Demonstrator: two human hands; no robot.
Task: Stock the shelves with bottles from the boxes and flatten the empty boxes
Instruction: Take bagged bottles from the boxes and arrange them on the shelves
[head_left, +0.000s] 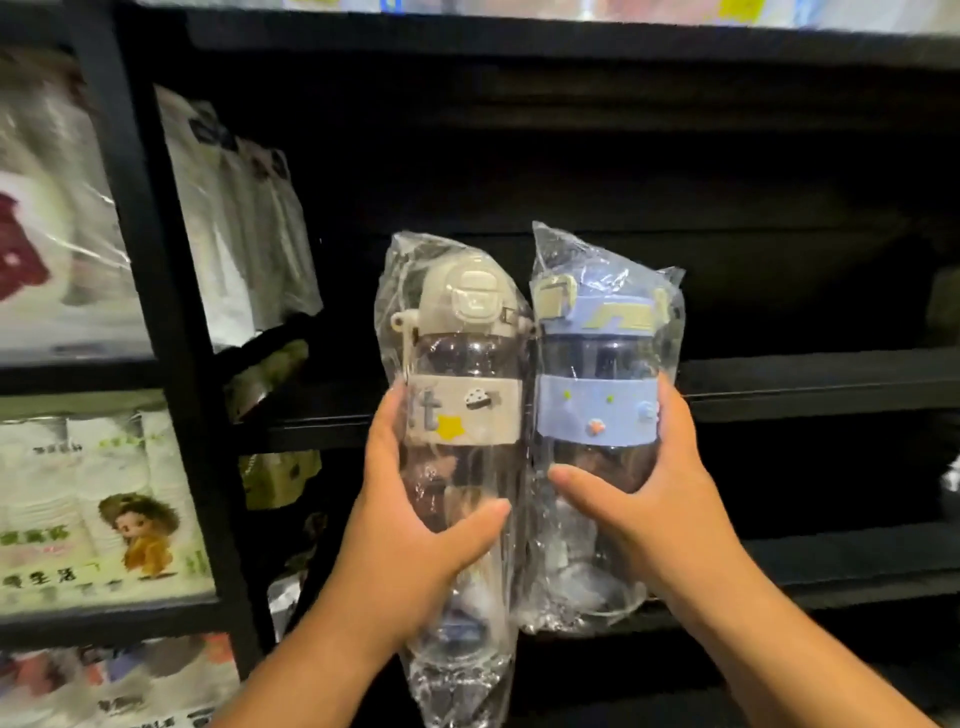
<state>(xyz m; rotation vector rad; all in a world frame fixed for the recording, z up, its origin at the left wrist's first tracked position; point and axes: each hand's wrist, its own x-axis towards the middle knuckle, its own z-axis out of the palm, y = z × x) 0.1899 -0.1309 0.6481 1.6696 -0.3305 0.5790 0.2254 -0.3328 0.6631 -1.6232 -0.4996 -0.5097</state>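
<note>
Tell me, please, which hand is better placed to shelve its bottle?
Probably the right hand: its blue bottle faces the open shelf; packets occupy the end nearer the left hand and beige bottle.

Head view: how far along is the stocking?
Done: no placed bottles show on the dark shelf. In hand: the left hand grips the bagged beige bottle, the right hand the bagged blue bottle, both raised before it. Left: set both down; boxes are out of view, so flattening can't be judged.

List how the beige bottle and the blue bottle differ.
Beige bottle: beige lid, band with yellow star, gripped by the left hand. Blue bottle: blue lid, band with small studs, gripped by the right hand. Both clear-bodied, roughly upright, bagged in plastic.
</note>
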